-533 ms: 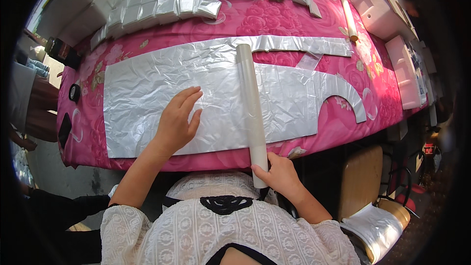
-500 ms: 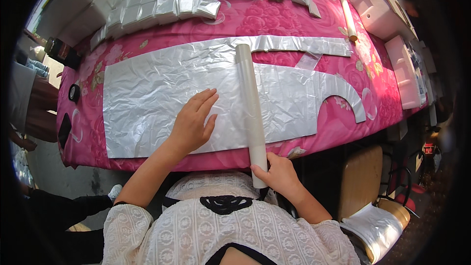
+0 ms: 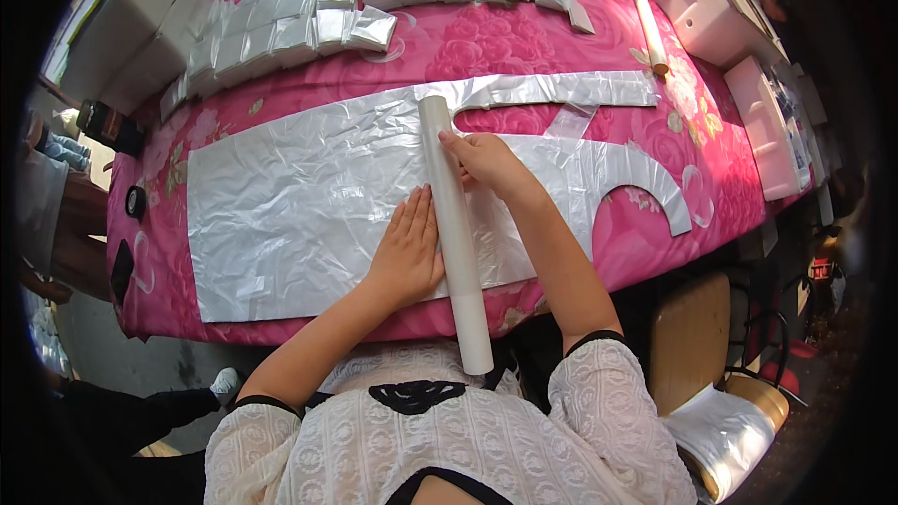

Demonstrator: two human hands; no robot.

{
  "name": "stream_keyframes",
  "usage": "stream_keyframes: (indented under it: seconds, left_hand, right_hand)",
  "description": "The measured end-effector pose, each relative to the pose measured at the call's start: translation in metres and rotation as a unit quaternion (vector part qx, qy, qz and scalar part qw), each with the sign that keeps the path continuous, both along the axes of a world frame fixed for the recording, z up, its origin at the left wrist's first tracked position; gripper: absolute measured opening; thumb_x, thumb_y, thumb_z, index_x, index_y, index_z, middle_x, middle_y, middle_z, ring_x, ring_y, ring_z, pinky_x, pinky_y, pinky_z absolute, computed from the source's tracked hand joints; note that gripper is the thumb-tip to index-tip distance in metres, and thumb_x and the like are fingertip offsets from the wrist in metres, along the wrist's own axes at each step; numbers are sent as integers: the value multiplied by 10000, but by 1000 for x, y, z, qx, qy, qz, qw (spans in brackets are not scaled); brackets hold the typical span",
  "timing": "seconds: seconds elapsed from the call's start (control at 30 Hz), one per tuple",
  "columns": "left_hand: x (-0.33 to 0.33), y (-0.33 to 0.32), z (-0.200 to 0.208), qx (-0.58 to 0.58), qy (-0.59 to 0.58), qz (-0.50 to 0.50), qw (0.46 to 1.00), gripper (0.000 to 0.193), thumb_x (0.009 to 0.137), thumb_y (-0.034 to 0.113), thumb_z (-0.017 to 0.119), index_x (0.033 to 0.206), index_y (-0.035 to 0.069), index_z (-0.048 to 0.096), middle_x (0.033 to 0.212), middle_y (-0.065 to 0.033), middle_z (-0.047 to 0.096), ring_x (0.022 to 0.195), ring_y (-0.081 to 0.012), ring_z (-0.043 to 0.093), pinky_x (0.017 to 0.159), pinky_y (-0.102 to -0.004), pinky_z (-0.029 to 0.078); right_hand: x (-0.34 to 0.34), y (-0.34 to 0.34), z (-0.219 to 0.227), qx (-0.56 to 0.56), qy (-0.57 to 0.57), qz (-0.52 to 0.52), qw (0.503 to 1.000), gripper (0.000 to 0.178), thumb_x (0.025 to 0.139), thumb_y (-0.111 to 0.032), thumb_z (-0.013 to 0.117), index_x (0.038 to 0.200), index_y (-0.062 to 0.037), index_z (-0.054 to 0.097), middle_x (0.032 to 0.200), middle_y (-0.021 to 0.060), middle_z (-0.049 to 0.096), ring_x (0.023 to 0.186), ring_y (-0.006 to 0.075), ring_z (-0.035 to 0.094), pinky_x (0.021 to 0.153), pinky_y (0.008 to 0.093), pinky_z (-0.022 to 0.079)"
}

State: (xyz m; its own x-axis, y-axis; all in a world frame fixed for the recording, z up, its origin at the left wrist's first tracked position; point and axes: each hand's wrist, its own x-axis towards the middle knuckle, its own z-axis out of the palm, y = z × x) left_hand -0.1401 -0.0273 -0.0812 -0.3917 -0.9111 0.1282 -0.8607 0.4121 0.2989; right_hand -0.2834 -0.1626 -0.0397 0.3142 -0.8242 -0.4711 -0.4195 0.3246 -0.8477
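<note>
A thin, crinkled white plastic apron (image 3: 281, 215) lies spread flat, its strap-like ends stretching to the right. Across it, roughly from far to near, rests a long pale tube (image 3: 460, 262), whose near end juts past the table edge toward my body. My left hand (image 3: 409, 248) is flat on the plastic with fingers stretched out, its edge along the tube's left side. Toward the far end, my right hand (image 3: 482, 164) grips the tube from the right, thumb on top; its other fingers are partly hidden.
A pink flowered cloth (image 3: 486, 42) covers the table. Stacks of folded plastic packets (image 3: 281, 33) line the far side. Another tube (image 3: 649, 28) lies far right, near white foam boxes (image 3: 702, 5). At left are a black jar (image 3: 110, 126) and a tape roll (image 3: 136, 202). A wooden chair (image 3: 690, 341) stands right.
My right hand has gone from the tube's near end up toward its far end. The tube has shifted left and nearer. My left hand has moved right, against the tube.
</note>
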Motion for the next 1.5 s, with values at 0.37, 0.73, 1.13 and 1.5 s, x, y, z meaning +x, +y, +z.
stream_keyframes:
  seconds: [0.37,0.73,1.13,1.5]
  left_hand:
    - [1,1,2,6,5,-4,1000,678,796,243,437,1336,-122,249,1424,-267,210,1350,-362,175,1111,-432,114]
    - [2,-2,-6,-45,116,-27,992,693,828,295,437,1347,-113,226,1434,-264,194,1351,-364,180,1107,-440,121]
    - [8,-2,-31,-119,-22,4,993,792,763,313,517,1343,-129,209,1423,-292,176,1355,-390,141,1105,-467,106]
    - [46,35,31,-48,209,32,976,777,759,261,543,1364,-83,197,1421,-260,220,1349,-386,164,1097,-447,154]
  right_hand:
    - [-134,-120,-41,-22,-666,-351,658,248,914,-215,419,979,-34,577,994,91,639,935,239,608,812,392,493]
    - [117,28,36,-254,-312,-23,915,387,887,-245,502,1183,2,516,1131,172,576,1064,256,541,920,345,411]
    - [141,112,44,-431,-200,334,814,538,845,-229,576,1306,-20,395,1340,205,394,1253,352,360,1027,407,312]
    - [-28,74,0,-513,165,394,744,615,856,-409,459,1368,-88,347,1457,93,261,1358,294,196,1099,436,172]
